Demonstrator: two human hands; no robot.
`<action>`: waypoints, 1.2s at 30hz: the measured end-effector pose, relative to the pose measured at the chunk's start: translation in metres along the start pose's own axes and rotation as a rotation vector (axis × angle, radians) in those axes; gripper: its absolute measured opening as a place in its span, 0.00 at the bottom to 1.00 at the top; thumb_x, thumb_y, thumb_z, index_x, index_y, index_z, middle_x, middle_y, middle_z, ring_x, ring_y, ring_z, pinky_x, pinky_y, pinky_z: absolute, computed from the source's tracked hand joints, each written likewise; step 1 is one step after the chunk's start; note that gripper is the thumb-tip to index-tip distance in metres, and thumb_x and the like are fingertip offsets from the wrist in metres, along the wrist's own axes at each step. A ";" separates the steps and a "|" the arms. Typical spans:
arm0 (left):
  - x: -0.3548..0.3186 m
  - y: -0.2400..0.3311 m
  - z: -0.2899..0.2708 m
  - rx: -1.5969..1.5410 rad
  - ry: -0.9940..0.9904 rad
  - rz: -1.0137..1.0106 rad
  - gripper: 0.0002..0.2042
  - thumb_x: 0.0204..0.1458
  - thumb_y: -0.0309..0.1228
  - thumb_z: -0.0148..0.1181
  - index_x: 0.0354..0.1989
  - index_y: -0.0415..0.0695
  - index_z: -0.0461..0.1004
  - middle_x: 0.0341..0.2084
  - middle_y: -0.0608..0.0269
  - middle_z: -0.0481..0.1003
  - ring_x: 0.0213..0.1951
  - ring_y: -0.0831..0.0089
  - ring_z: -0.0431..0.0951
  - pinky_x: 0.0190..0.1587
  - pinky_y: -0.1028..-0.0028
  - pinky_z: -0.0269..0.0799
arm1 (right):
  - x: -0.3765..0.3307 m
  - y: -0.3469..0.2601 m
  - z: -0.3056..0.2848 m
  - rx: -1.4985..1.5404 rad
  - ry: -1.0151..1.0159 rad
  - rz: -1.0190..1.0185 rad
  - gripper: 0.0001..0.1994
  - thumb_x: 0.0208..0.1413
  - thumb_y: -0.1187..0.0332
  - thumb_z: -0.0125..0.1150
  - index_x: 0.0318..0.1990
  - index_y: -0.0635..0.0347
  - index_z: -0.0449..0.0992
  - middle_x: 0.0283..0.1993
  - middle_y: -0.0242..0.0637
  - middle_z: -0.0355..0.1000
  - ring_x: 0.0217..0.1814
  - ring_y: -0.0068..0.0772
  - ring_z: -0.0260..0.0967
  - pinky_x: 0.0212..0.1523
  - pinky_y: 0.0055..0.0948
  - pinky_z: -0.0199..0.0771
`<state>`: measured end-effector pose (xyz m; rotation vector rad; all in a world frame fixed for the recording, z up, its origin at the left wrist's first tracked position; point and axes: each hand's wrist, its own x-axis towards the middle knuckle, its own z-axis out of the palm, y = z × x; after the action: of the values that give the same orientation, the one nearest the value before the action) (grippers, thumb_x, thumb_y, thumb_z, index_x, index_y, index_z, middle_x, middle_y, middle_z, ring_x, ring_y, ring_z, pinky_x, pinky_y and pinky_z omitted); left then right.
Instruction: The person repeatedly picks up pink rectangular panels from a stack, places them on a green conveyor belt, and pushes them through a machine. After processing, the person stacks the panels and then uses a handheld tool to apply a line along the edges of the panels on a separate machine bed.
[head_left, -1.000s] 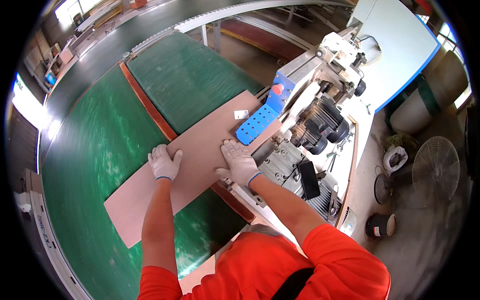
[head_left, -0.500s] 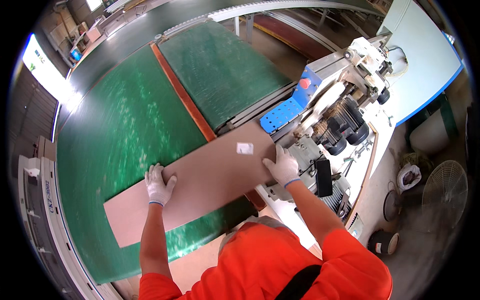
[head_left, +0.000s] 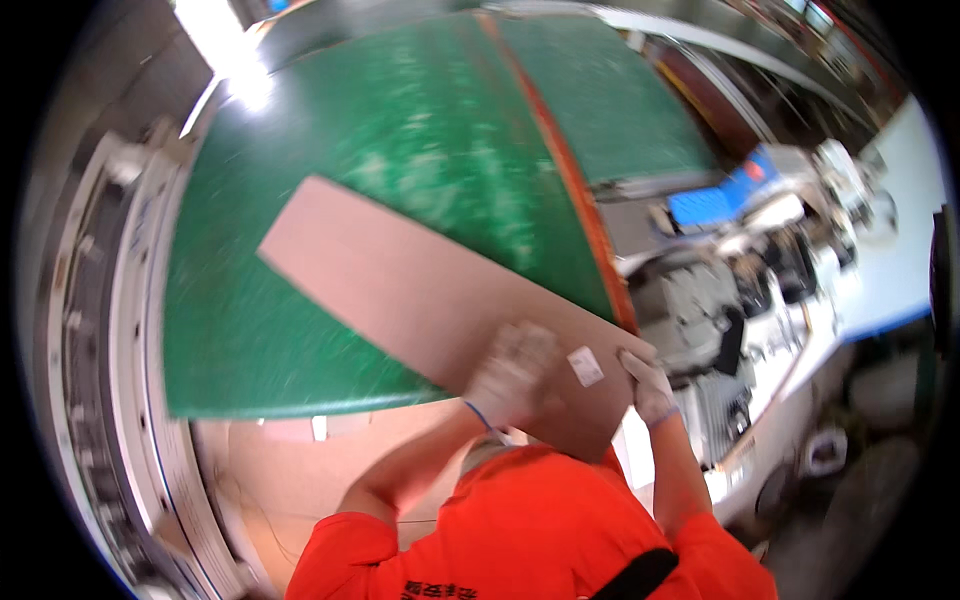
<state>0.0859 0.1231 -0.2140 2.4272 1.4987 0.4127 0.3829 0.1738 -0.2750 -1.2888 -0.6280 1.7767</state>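
Note:
A long, flat pinkish-brown board (head_left: 400, 275) lies slantwise over the green belt (head_left: 350, 120), its far end to the left and its near end close to my body. A small white label (head_left: 585, 366) is stuck on the near part. My right hand (head_left: 650, 388), in a white glove, grips the board's right end, thumb over the top and the other fingers partly hidden. Over the board's top face, left of the label, is my gloved left hand (head_left: 513, 375). Motion smears its fingers, so their pose and contact are unclear.
An orange-brown strip (head_left: 560, 150) divides the green surface. To the right stands a machine with a blue perforated plate (head_left: 700, 207) and dark motors (head_left: 790, 265). A long pale metal rail (head_left: 130, 350) runs along the left side. Light brown floor (head_left: 290, 470) shows below the belt's near edge.
The board has turned clockwise, its left end swinging away from me and its right end coming nearer. My left hand has moved right, toward the label. The whole view has shifted.

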 end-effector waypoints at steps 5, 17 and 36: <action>-0.081 0.072 0.027 -0.182 0.149 0.117 0.42 0.51 0.55 0.71 0.68 0.36 0.70 0.73 0.44 0.62 0.78 0.45 0.54 0.78 0.43 0.46 | -0.023 0.014 0.025 0.115 -0.372 0.081 0.26 0.55 0.78 0.68 0.64 0.62 0.77 0.58 0.37 0.80 0.62 0.35 0.77 0.61 0.36 0.79; -0.154 0.161 0.019 -1.947 0.998 -0.672 0.33 0.63 0.43 0.66 0.68 0.31 0.66 0.59 0.48 0.75 0.58 0.59 0.78 0.61 0.59 0.76 | -0.158 -0.009 0.118 -1.410 -0.748 -1.581 0.21 0.51 0.62 0.69 0.52 0.60 0.79 0.48 0.38 0.77 0.45 0.39 0.77 0.46 0.41 0.77; -0.286 0.313 0.102 -1.852 1.299 -1.054 0.24 0.58 0.26 0.65 0.61 0.27 0.72 0.51 0.48 0.80 0.50 0.59 0.83 0.56 0.61 0.80 | -0.169 0.061 -0.044 -0.802 -0.794 -0.292 0.23 0.66 0.69 0.66 0.65 0.68 0.73 0.48 0.35 0.79 0.51 0.25 0.75 0.55 0.29 0.78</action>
<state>0.2595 -0.2767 -0.2245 -0.2554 1.1517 1.9159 0.4255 -0.0043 -0.2503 -0.8195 -2.0139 1.8065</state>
